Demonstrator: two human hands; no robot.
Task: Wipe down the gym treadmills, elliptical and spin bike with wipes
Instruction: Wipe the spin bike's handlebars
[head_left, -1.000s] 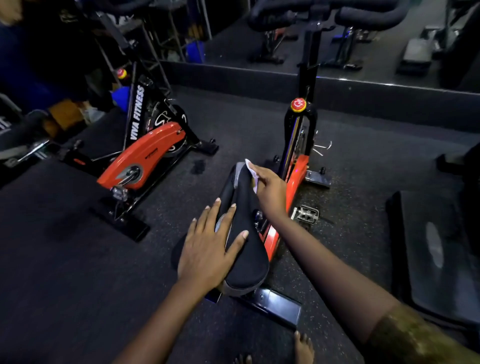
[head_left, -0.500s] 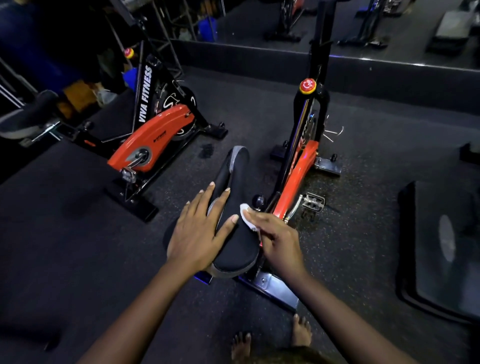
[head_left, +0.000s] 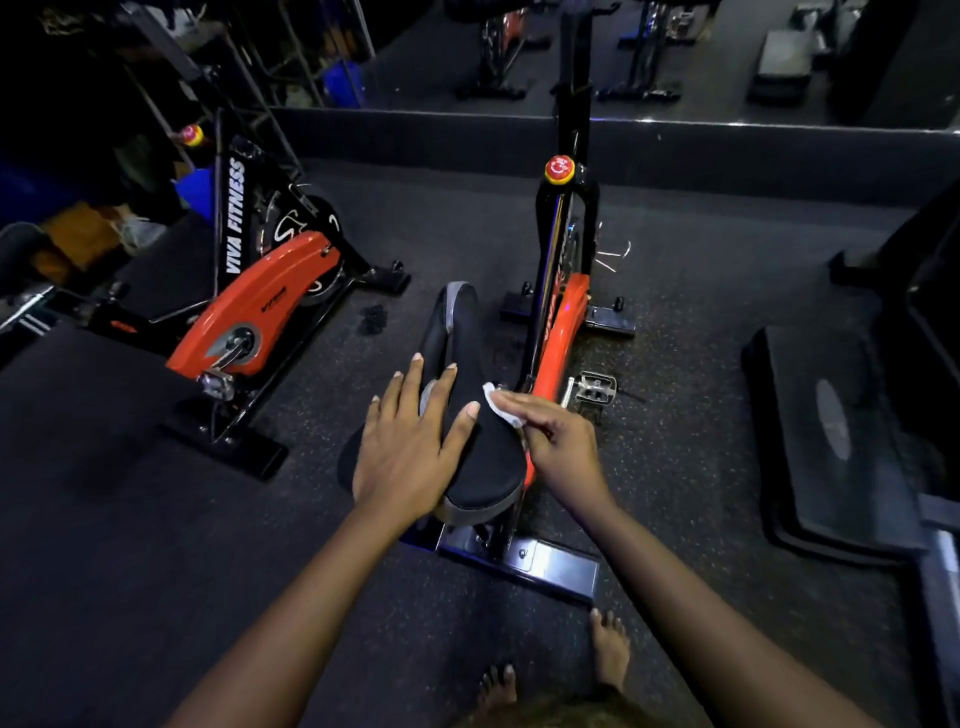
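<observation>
On one saddle (head_left: 485, 462), left hand (head_left: 410, 447) rests, right hand (head_left: 561, 441) pinches one wipe (head_left: 497, 404)

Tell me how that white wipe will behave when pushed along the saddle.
The wipe is bunched small under the right hand, so probably limp and very light. It will likely crumple unless pressed flat. On the matte black saddle it may drag slightly.

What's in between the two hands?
In the head view, the black saddle lies between them: the left hand rests flat on it, the right hand holds a white wipe against its side.
</observation>
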